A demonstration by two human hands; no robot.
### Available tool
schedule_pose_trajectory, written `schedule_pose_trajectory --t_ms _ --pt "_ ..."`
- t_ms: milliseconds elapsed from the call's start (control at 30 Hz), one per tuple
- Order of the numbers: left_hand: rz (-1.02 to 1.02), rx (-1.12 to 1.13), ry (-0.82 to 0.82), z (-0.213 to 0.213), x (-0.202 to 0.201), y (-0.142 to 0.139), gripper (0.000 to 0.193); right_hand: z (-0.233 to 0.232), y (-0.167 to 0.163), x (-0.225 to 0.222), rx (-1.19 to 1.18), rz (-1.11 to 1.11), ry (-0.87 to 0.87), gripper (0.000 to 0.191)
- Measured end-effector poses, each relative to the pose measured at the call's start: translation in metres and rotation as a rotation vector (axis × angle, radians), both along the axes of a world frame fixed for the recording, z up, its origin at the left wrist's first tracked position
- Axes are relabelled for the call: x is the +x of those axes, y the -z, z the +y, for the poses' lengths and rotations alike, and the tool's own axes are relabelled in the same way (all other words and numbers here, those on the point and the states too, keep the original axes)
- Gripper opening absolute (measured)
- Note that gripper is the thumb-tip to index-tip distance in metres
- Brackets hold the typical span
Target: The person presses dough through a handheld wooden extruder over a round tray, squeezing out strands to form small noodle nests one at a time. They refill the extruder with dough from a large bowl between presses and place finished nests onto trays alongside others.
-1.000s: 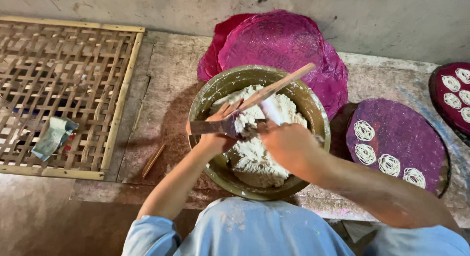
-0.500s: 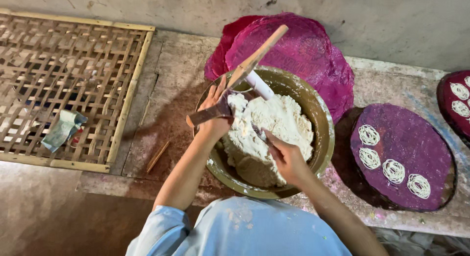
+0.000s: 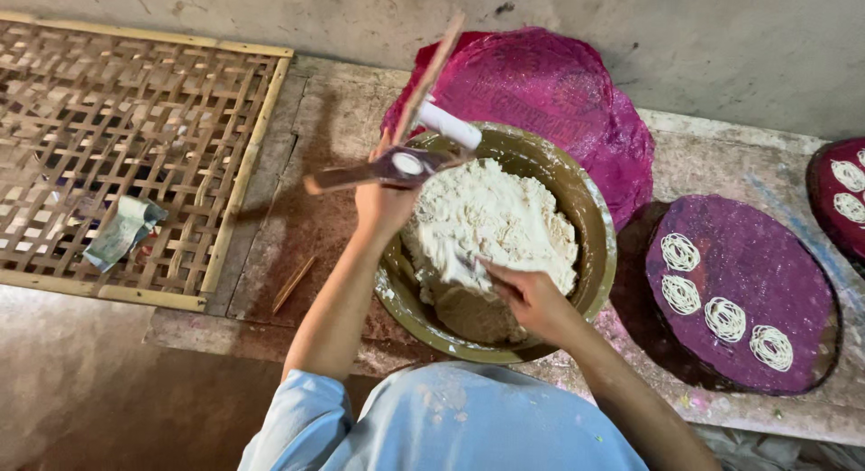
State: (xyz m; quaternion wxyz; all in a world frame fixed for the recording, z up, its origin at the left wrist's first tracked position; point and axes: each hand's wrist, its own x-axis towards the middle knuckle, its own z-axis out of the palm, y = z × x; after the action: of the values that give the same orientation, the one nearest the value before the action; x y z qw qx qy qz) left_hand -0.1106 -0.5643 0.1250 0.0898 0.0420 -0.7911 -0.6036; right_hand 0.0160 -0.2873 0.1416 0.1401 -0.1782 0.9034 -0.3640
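One bowl (image 3: 590, 255); four noodle coils (image 3: 680, 252); one lattice tray (image 3: 135, 147).

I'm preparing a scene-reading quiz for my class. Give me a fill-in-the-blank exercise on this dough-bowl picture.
1. The right hand digs into the white dough inside the round ____.
2. The left hand holds a wooden press above the bowl's ____ rim.
3. The purple mat beside the bowl carries ____ white coils.

Missing words: bowl; left; four

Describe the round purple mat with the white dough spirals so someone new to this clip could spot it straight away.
Start at the big brass-coloured metal bowl of white dough in the middle. Just to its right on the stone ledge lies the round purple mat, flat and dark. Unlike the crumpled magenta mats behind the bowl, it carries four white dough spirals.
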Motion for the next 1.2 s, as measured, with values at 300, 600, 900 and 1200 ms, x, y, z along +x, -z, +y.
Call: schedule_pose_trajectory --t_ms 300,600,900,1200 --pt "-0.26 1.102 0.728 0.058 0.077 0.045 0.038 -0.002 -0.046 -0.058 -1.236 0.179 -0.09 0.084" --pt "0.222 0.134 0.829 0.028 0.105 -0.05 0.034 0.007 -0.141 -0.022 -0.576 0.475 -0.208 0.058" --pt "-0.348 0.607 0.897 0.07 0.151 -0.115 0.041 0.032 -0.11 0.017 -0.472 0.892 -0.521 0.038" --pt "-0.446 0.865 0.952 0.095 0.087 -0.026 0.044 0.133 -0.108 0.014 -0.641 0.156 -0.391 0.085"
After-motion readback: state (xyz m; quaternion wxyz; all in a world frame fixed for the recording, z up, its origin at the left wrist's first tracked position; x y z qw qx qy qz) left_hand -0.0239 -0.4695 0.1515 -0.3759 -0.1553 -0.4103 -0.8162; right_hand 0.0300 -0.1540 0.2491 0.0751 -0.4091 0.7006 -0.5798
